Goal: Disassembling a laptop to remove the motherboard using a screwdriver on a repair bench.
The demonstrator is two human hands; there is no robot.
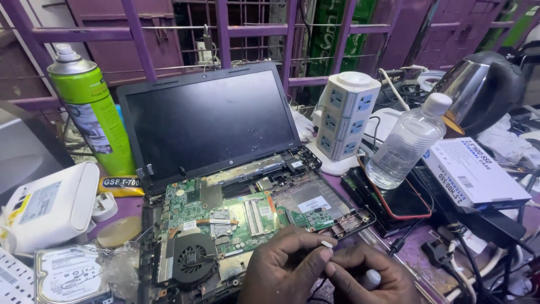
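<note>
A white box-shaped device [53, 205] is sitting at the far left of the tabletop [121, 204], well to the left of the opened laptop [225, 169]. A bare hard drive [70, 276] is lying just in front of that device, left of the laptop's fan. A green spray can [93, 110] is standing upright just left of the laptop's screen.

The laptop is occupying the centre, its dark screen [211, 121] tilting back and its top cover off, exposing the green circuit board [236, 217]. The round black cooling fan [193, 258] is showing at the board's front left corner.

Both hands are working directly in front of the laptop's front edge, touching one another. The left hand [284, 267] is pinching a small white piece [327, 244] between thumb and forefinger, fingers curled shut around it. The right hand [365, 276] is closing around a white-tipped object [371, 277]; what that object is cannot be told.

A white tower power strip [346, 115] is standing just right of the laptop's screen. A clear plastic bottle [408, 141] is leaning further right, resting over a dark phone with a red edge [402, 202]. A white carton [475, 171] is lying right of the bottle, and a dark kettle [481, 90] is standing behind it.
</note>
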